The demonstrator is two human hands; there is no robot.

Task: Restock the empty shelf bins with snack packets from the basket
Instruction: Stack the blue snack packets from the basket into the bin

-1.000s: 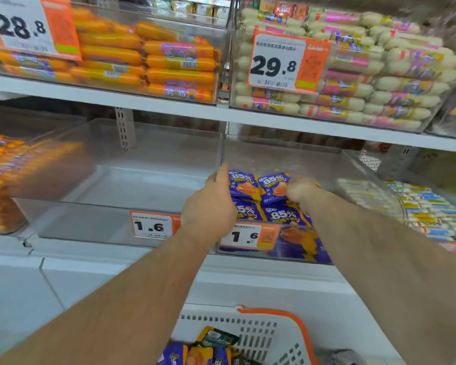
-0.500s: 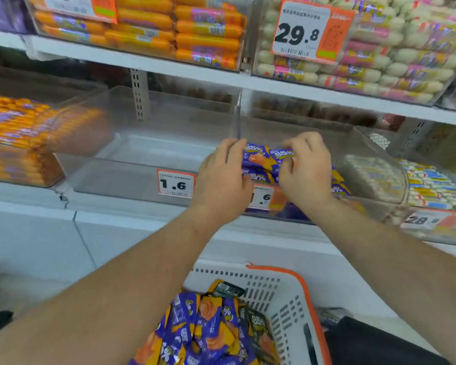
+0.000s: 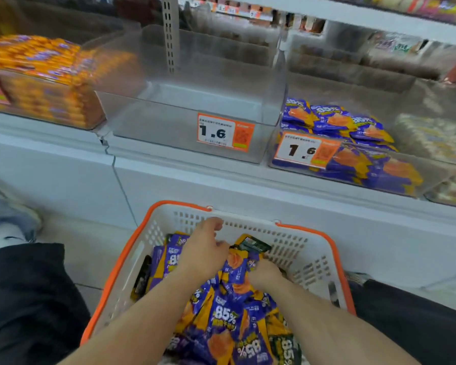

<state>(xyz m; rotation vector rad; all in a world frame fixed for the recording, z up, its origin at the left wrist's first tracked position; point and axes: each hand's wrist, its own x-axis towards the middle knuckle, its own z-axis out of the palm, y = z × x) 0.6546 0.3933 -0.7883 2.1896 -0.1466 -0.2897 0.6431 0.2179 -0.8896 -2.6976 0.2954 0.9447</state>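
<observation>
Both hands are down in the white basket (image 3: 295, 248) with the orange rim, which sits at 6 o'clock in the head view, below the front edge of the shelf (image 3: 221, 185). The left hand (image 3: 204, 250) lies palm-down on the heap of purple and orange snack packets (image 3: 225, 316), its fingers loosely bent over their upper edges toward 12 o'clock; whether its grip pinches a packet or only rests on the heap cannot be told. The right hand (image 3: 265, 275), just beside it toward 4 o'clock, is pushed in among the packets with its fingers buried, so its grip cannot be told either. The packets fill most of the basket, lying overlapped at many angles, several showing "85%" in large print, and a few dark green ones lie among them. Up on the shelf at 12 o'clock stands a clear bin (image 3: 184, 119) holding nothing, with an orange price tag (image 3: 225, 132) reading 1.6 on its front wall. Touching it at 2 o'clock is a second clear bin (image 3: 432, 167) with the same purple packets (image 3: 334, 119) stacked at its left and front part, and its own 1.6 tag (image 3: 304, 150). At 10 o'clock another bin (image 3: 45, 80) is packed with orange sticks, blurred.
</observation>
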